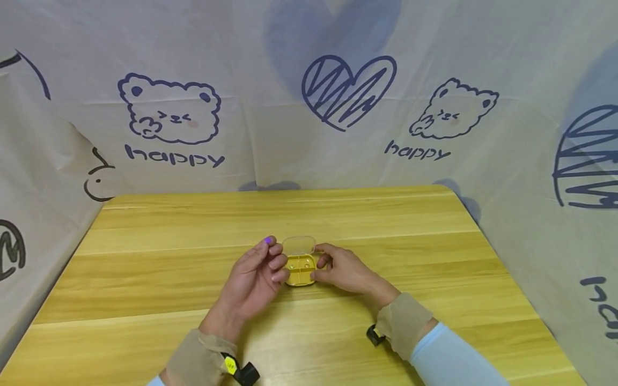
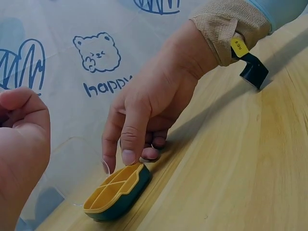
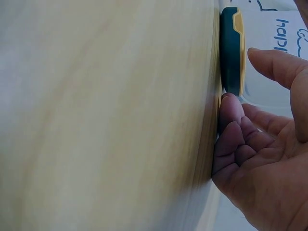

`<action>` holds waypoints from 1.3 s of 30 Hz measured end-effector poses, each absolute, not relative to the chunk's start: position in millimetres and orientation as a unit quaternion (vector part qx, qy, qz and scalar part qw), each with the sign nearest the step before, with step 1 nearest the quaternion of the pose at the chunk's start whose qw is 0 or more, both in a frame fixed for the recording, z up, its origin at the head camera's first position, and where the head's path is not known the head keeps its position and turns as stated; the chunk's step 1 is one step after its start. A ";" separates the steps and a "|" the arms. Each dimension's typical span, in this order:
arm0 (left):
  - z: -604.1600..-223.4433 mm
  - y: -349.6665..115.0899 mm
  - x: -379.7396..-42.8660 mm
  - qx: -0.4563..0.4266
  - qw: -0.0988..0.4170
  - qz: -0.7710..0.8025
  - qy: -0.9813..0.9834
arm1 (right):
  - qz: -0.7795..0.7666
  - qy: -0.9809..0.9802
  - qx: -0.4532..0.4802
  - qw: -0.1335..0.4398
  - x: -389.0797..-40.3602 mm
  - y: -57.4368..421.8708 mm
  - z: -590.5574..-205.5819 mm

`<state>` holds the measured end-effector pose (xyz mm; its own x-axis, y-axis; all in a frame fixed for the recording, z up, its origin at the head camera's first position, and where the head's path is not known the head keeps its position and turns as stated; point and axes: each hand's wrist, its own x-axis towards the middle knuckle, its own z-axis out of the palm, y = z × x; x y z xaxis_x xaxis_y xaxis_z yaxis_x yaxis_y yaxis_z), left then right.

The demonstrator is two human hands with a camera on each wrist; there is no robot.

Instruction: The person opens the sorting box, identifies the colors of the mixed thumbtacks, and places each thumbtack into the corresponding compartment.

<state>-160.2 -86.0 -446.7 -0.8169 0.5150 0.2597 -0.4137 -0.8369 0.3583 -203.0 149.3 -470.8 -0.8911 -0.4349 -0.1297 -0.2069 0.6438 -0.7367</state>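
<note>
A small pill box (image 1: 300,277) stands on the table with its clear lid (image 1: 299,245) raised at the back. Its yellow inside is split into several compartments, and tiny glints show in the rear ones; the outer shell (image 2: 126,206) is dark green. My right hand (image 1: 348,271) holds the box at its right end, thumb by the near rim and index finger by the lid. Just left of the box, my left hand (image 1: 253,279) is raised palm up, pinching a small purple piece (image 1: 268,240) between thumb and finger. The left fingertips lie outside the left wrist view.
The wood-grain table (image 1: 169,257) spreads around both hands. Behind it and at both sides hangs a pale cloth (image 1: 275,134) with bear and heart drawings. Each wrist wears a wrap with a small black camera (image 1: 247,373).
</note>
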 end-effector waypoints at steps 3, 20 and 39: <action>-446.8 -86.1 -160.2 0.166 0.239 0.945 0.149 | -0.383 0.894 -0.180 0.148 -203.1 149.5 -471.1; -445.1 -82.1 -165.8 0.184 -0.069 0.338 0.920 | -0.375 0.897 -0.184 0.144 -202.2 149.1 -469.4; -463.0 -68.4 -171.2 0.302 -0.127 0.085 0.941 | -0.373 0.898 -0.186 0.141 -201.7 149.8 -470.4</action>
<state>-171.2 -68.4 -463.0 -0.7854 0.5470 0.2897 0.5899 0.8032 0.0828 -201.7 149.8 -470.4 -0.8909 -0.4395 -0.1145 -0.2286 0.6518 -0.7231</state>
